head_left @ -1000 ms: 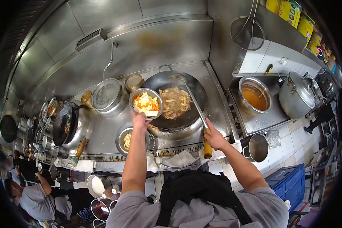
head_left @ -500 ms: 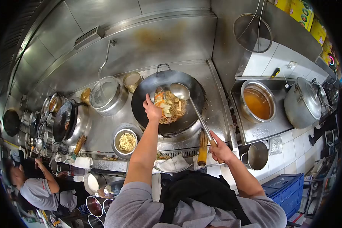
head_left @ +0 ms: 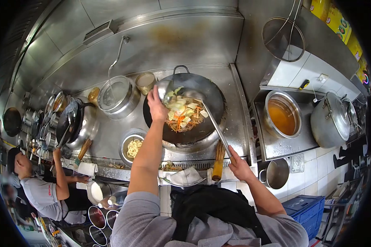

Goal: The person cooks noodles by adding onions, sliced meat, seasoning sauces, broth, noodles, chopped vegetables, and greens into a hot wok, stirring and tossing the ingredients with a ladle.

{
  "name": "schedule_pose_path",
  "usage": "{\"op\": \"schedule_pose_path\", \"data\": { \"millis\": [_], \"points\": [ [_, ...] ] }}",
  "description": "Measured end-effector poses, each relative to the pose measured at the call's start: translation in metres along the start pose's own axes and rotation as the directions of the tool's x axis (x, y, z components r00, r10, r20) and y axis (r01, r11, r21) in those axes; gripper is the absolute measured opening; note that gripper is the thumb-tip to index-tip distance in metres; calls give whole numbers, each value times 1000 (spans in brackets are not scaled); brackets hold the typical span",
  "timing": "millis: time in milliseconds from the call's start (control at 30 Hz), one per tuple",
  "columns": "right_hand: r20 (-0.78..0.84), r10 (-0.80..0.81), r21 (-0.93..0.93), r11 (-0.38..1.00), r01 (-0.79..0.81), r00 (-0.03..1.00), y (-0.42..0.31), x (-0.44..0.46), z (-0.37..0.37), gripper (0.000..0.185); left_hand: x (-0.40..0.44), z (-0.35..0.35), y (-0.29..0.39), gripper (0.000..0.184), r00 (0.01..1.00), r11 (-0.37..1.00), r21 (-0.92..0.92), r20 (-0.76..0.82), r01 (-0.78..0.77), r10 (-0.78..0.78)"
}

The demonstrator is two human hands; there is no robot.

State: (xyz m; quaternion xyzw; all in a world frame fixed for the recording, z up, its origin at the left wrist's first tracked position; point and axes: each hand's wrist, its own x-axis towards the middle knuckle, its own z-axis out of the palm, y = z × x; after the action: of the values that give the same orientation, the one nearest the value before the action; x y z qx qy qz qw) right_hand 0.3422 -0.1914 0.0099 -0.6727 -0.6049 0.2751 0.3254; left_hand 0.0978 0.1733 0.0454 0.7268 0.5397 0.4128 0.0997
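Observation:
My left hand (head_left: 156,107) grips a metal bowl (head_left: 165,88), tipped over the left side of a large black wok (head_left: 213,92). Cabbage and carrot strips lie heaped on the stir-fried food (head_left: 186,114) in the wok, right beside the bowl's mouth. Closed around the wooden end of a long ladle (head_left: 213,120), my right hand (head_left: 240,167) is at the stove's front right. The ladle's head reaches into the wok, partly hidden by the food and some steam. Left of the wok, a bowl of thick noodles (head_left: 134,148) is partly covered by my left forearm.
A lidded steel pot (head_left: 118,99) and a small metal pot (head_left: 145,83) stand left of the wok. A bamboo brush (head_left: 218,164) lies at the front edge near a cloth (head_left: 184,177). To the right are a pot of orange liquid (head_left: 282,117) and a co-worker (head_left: 45,193) works far left.
My left hand has lifted and tilted the bowl further, moving up and left. More cabbage and carrot now covers the wok's food. The ladle head has sunk behind the food.

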Motion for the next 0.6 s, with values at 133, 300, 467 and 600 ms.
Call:
{"op": "schedule_pose_path", "data": {
  "millis": [133, 300, 467, 600],
  "points": [
    [138, 228, 92, 966, -242, 964, -27, 11, -11, 82, -12, 4, -22, 97, 985, 996, 66, 164, -66, 54],
    [193, 360, 202, 896, -396, 913, -55, 25, -6, 81, 1, -36, -15, 95, 985, 989, -49, -87, 143, -146],
    [372, 424, 363, 752, -550, 826, -57, 35, 5, 80, 15, -63, -29, 94, 992, 998, -46, -115, 51, -56],
    [231, 328, -82, 945, -317, 916, -83, 25, -14, 82, 22, -88, -31, 92, 985, 995, -100, -173, -13, -5]
  ]
}}
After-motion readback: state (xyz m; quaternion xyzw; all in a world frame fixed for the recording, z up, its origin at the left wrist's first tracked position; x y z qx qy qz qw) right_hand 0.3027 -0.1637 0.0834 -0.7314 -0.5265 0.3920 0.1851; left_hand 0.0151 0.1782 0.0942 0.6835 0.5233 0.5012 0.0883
